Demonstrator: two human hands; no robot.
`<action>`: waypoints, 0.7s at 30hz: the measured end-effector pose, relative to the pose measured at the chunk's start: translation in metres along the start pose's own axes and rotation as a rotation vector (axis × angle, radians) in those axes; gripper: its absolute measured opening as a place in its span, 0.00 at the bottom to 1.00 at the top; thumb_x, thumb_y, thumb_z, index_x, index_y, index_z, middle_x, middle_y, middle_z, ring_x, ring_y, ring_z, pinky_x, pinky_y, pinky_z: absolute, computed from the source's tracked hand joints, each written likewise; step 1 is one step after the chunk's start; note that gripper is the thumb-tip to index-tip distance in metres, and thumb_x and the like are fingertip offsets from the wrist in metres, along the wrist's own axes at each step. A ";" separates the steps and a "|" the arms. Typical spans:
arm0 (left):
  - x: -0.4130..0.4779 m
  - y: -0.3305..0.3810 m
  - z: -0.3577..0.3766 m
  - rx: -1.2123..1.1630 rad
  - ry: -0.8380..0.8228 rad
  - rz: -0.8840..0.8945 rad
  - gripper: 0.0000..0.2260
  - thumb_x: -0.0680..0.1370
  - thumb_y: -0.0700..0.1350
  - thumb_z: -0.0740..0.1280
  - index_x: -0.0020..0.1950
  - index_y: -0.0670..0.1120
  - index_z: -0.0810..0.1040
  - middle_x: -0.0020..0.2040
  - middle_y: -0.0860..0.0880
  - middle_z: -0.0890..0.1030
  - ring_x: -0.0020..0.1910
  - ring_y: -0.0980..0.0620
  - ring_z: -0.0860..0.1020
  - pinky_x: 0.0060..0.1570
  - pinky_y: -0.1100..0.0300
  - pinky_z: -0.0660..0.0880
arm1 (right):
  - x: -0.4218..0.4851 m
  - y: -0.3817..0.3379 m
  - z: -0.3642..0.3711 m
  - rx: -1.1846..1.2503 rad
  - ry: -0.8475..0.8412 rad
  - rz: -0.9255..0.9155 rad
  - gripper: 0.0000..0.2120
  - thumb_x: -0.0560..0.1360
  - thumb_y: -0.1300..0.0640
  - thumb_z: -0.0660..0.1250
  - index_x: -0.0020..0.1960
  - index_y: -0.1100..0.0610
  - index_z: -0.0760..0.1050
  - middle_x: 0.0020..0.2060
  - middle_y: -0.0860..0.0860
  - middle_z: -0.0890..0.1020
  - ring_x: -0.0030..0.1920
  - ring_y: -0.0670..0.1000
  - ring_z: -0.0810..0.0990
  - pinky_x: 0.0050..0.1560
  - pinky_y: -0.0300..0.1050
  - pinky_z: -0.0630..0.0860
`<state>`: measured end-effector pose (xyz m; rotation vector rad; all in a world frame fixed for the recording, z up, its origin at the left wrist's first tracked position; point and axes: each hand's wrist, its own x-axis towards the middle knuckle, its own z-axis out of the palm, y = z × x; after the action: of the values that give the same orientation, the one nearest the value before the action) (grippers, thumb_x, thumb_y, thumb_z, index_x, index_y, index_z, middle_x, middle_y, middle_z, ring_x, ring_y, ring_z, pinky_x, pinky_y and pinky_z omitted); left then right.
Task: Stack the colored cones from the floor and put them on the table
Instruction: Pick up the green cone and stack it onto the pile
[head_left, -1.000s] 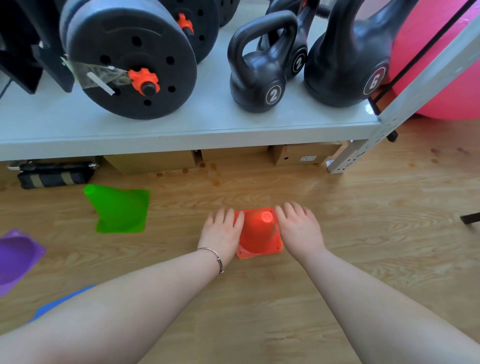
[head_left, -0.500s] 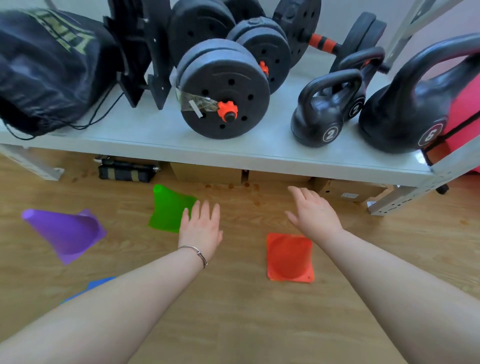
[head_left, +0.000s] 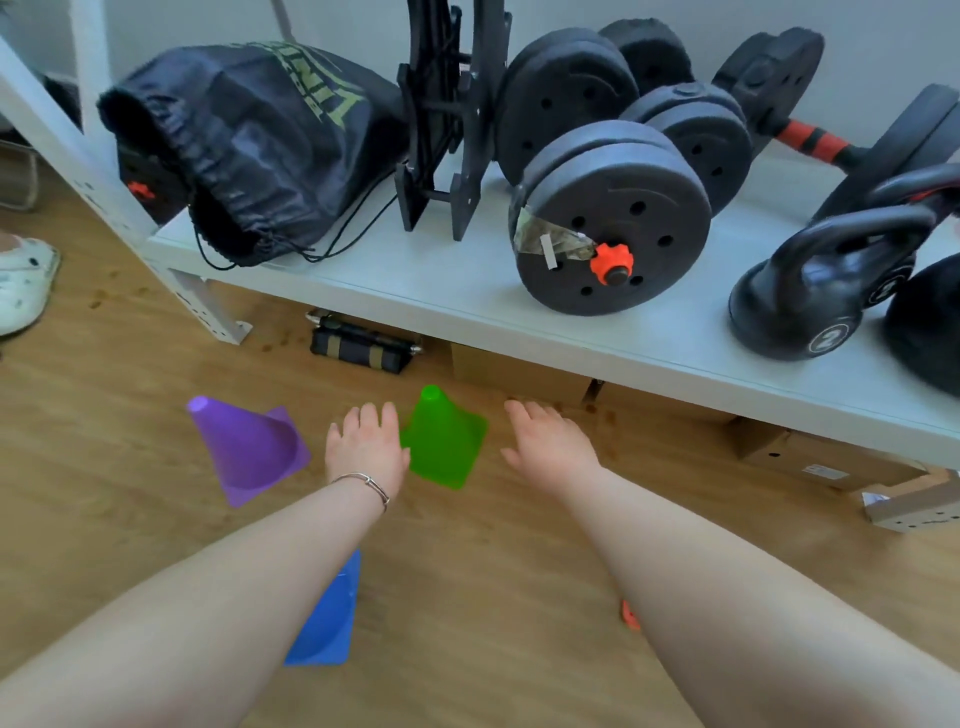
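Note:
A green cone (head_left: 442, 441) stands on the wooden floor between my two hands. My left hand (head_left: 366, 446) is open, fingers spread, its edge right at the cone's left side. My right hand (head_left: 549, 441) is open a little to the right of the cone, apart from it. A purple cone (head_left: 249, 448) lies tipped on its side to the left. A blue cone (head_left: 328, 621) sits near me, partly hidden under my left forearm. Only a sliver of the orange cone (head_left: 629, 616) shows beside my right forearm.
A low grey shelf (head_left: 415, 280) carries a black drawstring bag (head_left: 254, 140), weight plates (head_left: 613, 218) and kettlebells (head_left: 815, 296). Cardboard boxes (head_left: 519, 379) and a black strap roll (head_left: 363, 345) lie under it. A white shoe (head_left: 23, 283) is at the far left.
Both hands let go of the orange cone and moved left to either side of the green cone. The view swung left, leaving the orange cone behind my right forearm.

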<state>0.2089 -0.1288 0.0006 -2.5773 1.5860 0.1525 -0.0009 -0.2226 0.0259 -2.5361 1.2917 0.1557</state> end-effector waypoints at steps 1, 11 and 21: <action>0.006 -0.004 0.002 0.005 -0.017 0.008 0.30 0.74 0.55 0.67 0.72 0.46 0.63 0.65 0.43 0.73 0.66 0.43 0.70 0.64 0.46 0.69 | 0.009 -0.008 0.001 -0.003 -0.008 -0.013 0.25 0.77 0.49 0.64 0.70 0.55 0.63 0.65 0.55 0.75 0.64 0.60 0.73 0.57 0.55 0.73; 0.051 -0.006 0.012 -0.062 -0.239 0.087 0.24 0.76 0.49 0.65 0.70 0.46 0.63 0.65 0.43 0.73 0.64 0.41 0.72 0.56 0.47 0.71 | 0.074 -0.057 0.024 0.216 -0.111 0.085 0.26 0.78 0.49 0.65 0.71 0.59 0.64 0.62 0.59 0.77 0.62 0.61 0.76 0.54 0.54 0.76; 0.050 -0.003 0.011 -0.273 -0.303 0.100 0.16 0.78 0.40 0.63 0.66 0.44 0.68 0.57 0.39 0.80 0.55 0.38 0.78 0.52 0.48 0.75 | 0.065 -0.061 0.039 0.422 -0.208 0.165 0.27 0.77 0.53 0.68 0.73 0.57 0.64 0.62 0.59 0.79 0.61 0.61 0.78 0.55 0.51 0.76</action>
<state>0.2335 -0.1698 -0.0170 -2.5035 1.6747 0.7791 0.0880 -0.2273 -0.0135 -2.0069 1.2925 0.1572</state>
